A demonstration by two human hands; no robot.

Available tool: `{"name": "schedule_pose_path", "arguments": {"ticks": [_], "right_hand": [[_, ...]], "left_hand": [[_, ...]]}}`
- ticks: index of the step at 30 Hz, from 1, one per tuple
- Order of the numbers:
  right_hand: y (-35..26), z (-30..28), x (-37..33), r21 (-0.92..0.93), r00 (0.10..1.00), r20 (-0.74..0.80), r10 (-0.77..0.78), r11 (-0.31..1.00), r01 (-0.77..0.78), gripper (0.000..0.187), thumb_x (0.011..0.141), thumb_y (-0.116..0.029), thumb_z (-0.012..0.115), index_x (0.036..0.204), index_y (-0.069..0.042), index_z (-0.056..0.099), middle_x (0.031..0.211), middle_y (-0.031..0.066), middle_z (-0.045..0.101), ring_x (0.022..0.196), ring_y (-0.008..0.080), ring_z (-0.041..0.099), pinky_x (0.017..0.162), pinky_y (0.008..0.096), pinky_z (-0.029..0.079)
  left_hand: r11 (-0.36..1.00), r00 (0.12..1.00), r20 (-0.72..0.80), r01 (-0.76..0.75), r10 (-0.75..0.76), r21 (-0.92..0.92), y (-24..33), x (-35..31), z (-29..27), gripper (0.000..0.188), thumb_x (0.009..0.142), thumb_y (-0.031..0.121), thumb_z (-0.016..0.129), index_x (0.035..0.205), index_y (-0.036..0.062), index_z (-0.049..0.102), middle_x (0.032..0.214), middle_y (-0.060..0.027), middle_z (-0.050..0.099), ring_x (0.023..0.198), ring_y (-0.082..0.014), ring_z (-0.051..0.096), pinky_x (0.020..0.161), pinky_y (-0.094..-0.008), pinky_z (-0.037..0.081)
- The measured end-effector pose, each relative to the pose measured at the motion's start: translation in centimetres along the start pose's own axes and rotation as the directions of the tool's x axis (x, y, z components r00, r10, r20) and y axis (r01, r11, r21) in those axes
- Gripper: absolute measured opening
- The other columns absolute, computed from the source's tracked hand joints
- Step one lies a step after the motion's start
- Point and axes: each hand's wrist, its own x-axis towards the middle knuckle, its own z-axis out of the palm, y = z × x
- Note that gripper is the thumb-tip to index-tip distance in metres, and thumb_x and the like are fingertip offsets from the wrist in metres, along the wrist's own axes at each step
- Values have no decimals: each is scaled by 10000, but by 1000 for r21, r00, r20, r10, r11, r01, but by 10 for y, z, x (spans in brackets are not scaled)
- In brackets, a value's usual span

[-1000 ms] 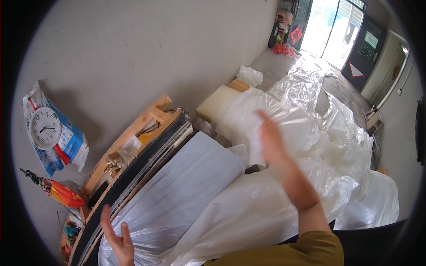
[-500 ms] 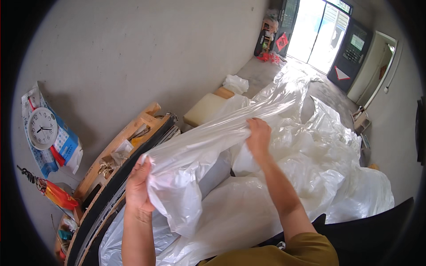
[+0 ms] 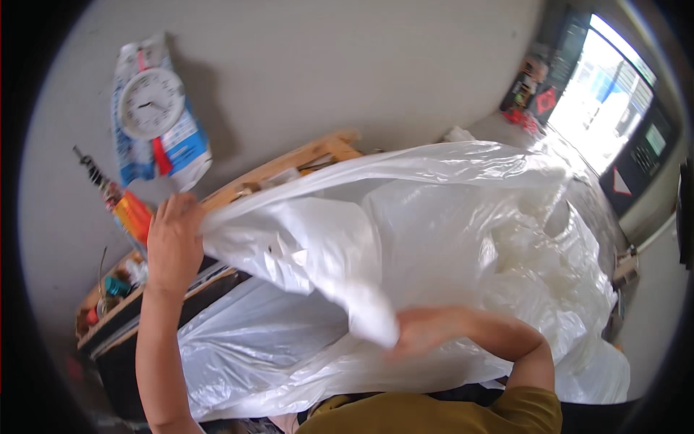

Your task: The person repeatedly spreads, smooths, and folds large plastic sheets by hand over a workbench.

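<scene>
A large translucent plastic sheet (image 3: 441, 224) stretches across the view in glossy folds. My left hand (image 3: 176, 235) is raised at the left, its fingers closed on the sheet's bunched edge. My right hand (image 3: 426, 331), smeared by motion, is lower and nearer my body. A tapering white fold of the sheet runs down to its fingers, which look closed on it. Between the hands the film hangs in a loose, crumpled flap. More film lies spread beneath, close to my body.
A wooden frame (image 3: 249, 177) leans along the wall on the left. Above it a round white clock (image 3: 152, 103) hangs over a blue and white bag (image 3: 189, 148). Beside them hangs an orange and red bundle (image 3: 135, 214). A bright open doorway (image 3: 600, 94) stands at the far right.
My left hand has gone up and left with the sheet's edge. My right hand has come down towards my body from the far upper edge. The view has turned left.
</scene>
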Motion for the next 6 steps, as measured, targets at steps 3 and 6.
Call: {"name": "schedule_pose_path", "arguments": {"ticks": [3,6], "right_hand": [[-36,-12,0,-339,923,25,-383,866,368,448,741,-254,702,1111,-54,550,1138,123,568,1039,229,549,861,354,437],[-80,-61,16,-446,500,-519,-693,719,533,573,728,-179,709,1234,-58,470,1243,136,498,1114,287,500,935,417,397]], "left_hand": [[536,846,145,448,-513,-716,-23,-28,-34,223,783,-24,522,982,64,573,917,-92,581,835,-222,578,702,-315,461],[328,852,-40,158,-522,-931,6,-36,-82,274,875,6,459,1132,93,499,1060,-77,544,936,-232,517,847,-375,413]]}}
